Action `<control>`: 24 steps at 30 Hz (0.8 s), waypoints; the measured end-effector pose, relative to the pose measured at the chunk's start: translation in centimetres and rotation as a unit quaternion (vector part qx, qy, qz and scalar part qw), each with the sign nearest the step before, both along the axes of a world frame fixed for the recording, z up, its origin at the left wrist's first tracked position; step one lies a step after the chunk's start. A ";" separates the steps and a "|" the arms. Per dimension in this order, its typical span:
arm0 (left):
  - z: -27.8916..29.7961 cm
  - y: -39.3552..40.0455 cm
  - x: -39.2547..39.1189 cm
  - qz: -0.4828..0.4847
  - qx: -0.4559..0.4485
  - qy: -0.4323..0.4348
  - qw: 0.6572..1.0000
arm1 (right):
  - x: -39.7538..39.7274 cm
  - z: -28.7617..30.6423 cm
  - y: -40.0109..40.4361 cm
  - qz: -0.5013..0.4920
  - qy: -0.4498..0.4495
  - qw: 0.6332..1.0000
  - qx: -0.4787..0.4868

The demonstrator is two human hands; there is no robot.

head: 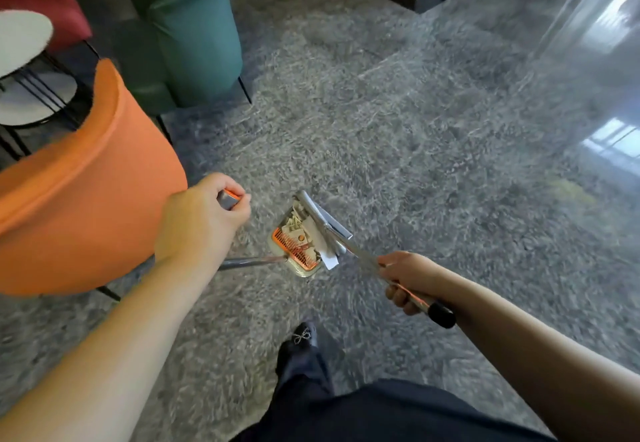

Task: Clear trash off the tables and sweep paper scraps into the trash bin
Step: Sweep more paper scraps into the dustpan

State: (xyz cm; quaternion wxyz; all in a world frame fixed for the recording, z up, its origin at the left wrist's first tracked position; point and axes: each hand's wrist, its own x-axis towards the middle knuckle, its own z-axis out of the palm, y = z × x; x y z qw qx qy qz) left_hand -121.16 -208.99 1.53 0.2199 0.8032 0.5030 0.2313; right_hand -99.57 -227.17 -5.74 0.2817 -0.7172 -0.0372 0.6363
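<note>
— Head view: the left hand (204, 220) curls round the dustpan (298, 244) handle, the right hand (407, 279) round the broom (325, 223).
— And the scraps (306, 230)?
— In the pan, above the floor. I think tipping them into the bin (197, 33) comes next.
</note>
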 end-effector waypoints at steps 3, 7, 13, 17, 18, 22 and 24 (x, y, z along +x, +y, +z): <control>-0.4 6.6 4.2 -0.028 0.016 -0.002 0.999 | 3.3 0.0 6.1 -0.014 -0.021 1.000 0.004; 0.4 14.3 10.5 -0.043 0.004 0.011 0.999 | 8.5 0.3 13.4 -0.020 -0.039 0.999 0.019; -0.3 25.6 21.4 -0.059 0.012 0.026 0.998 | 19.0 -1.2 23.7 -0.010 -0.043 0.998 0.036; -0.9 32.8 29.3 -0.062 0.015 0.030 0.998 | 27.1 -1.8 31.5 -0.025 -0.026 0.999 0.030; -0.8 34.5 31.1 -0.059 0.012 0.032 0.998 | 29.1 -1.7 33.3 -0.024 -0.024 0.999 0.026; 0.3 41.1 37.8 -0.028 -0.002 0.018 0.999 | 36.5 -0.4 40.8 -0.006 -0.033 0.999 0.025; 0.7 44.5 40.8 -0.016 -0.004 0.015 1.000 | 39.7 0.3 44.6 0.003 -0.043 0.999 0.028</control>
